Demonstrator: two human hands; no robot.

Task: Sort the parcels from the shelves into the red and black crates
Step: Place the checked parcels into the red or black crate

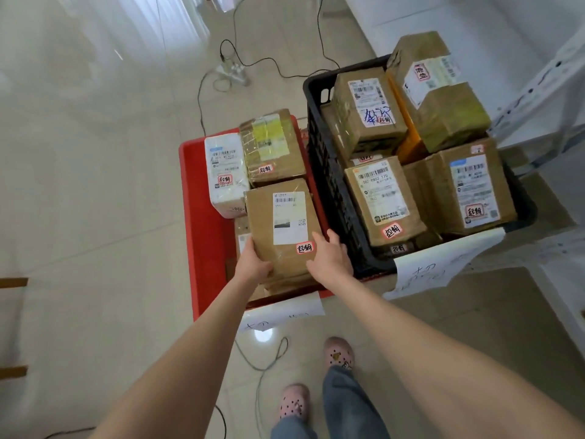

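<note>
Placing step, likely: brown parcel [269, 217] set on stack in red crate [187, 185]. Gripped at near-left corner by left hand [253, 264]; steadied at right edge by right hand [329, 258], fingers loose, unclamped. Next: let go, lift clear without shifting stack.

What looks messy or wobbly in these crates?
The black crate is piled past its rim. The top parcel at its far right corner sits tilted on the others, and the paper sign on its front hangs crumpled and crooked.
</note>
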